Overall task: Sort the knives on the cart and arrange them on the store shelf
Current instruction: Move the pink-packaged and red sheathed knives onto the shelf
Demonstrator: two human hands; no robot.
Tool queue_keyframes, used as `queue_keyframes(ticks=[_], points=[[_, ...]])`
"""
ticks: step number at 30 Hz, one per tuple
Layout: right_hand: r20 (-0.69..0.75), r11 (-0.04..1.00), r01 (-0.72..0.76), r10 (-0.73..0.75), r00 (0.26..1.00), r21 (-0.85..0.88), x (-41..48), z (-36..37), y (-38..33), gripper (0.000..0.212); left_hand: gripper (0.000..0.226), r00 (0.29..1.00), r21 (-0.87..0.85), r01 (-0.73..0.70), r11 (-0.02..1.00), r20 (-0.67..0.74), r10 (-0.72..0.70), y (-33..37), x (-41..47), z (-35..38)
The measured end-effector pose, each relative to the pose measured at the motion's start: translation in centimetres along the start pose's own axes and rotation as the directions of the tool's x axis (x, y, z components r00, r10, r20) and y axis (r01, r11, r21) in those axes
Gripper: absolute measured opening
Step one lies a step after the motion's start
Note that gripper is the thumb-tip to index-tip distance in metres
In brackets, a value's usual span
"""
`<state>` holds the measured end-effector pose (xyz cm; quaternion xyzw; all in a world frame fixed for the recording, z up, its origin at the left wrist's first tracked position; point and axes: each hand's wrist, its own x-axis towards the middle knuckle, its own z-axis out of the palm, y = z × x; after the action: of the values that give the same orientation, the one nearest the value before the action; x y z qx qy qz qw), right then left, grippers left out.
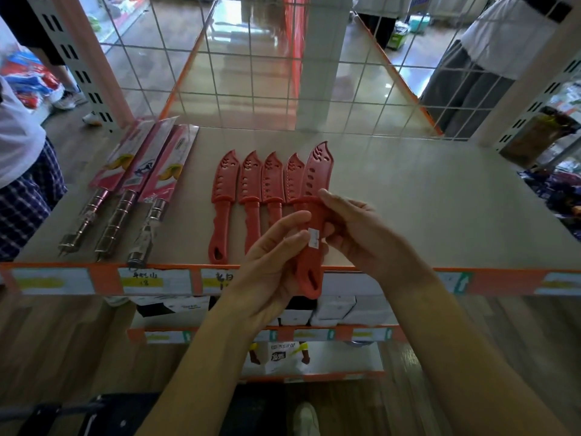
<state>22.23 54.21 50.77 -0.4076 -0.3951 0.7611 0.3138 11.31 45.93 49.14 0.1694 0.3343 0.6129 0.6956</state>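
Fifth knife joins the row at the beige store shelf's (424, 199) front edge.
Left hand (276, 259) and right hand (361, 234) grip the red plastic sheathed knife (316, 184) by its handle; it looks light, rigid and best held there.

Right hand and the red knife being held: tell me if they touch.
Touching. The head view shows the right hand with its fingers wrapped on the red knife where sheath meets handle.
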Motion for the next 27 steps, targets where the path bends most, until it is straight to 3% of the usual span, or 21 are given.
queue_keyframes(ticks=[3,6,7,9,11,17,20,27], points=[[-0.022,0.999,0.018,-0.019,1.0,-0.045,0.2,-0.3,-0.2,0.02,0.019,0.999,0.136,-0.03,0.99,0.014,0.028,0.2,0.0,0.0],[-0.07,0.988,0.04,-0.051,0.996,-0.149,0.7,-0.7,-0.6,0.019,0.019,0.996,0.433,-0.076,0.898,-0.009,0.088,0.5,0.0,0.1],[-0.087,0.978,0.039,-0.058,0.994,-0.206,0.9,-1.0,-0.8,0.018,0.02,0.99,0.593,-0.099,0.799,-0.023,0.139,0.6,0.0,0.1],[-0.124,0.936,0.004,-0.051,0.991,-0.352,1.4,-1.4,-1.4,0.015,0.017,0.956,0.88,-0.141,0.454,0.001,0.294,0.8,0.1,0.0],[-0.164,0.882,-0.052,-0.029,0.986,-0.468,1.9,-1.9,-2.0,0.014,0.016,0.912,0.976,-0.119,0.183,0.035,0.408,1.0,0.0,-0.1],[-0.246,0.767,-0.186,0.038,0.968,-0.614,3.7,-2.7,-2.5,0.016,0.018,0.822,0.975,-0.074,-0.209,0.179,0.541,0.6,1.0,-1.0],[-0.253,0.729,-0.218,0.064,0.965,-0.649,4.2,-2.5,-2.6,0.016,0.016,0.81,0.958,-0.069,-0.278,0.217,0.545,0.2,1.4,-1.3],[-0.244,0.632,-0.221,0.051,0.968,-0.743,5.2,-2.5,-2.7,0.022,0.021,0.82,0.956,-0.104,-0.273,0.237,0.52,-0.1,2.3,-1.3]])
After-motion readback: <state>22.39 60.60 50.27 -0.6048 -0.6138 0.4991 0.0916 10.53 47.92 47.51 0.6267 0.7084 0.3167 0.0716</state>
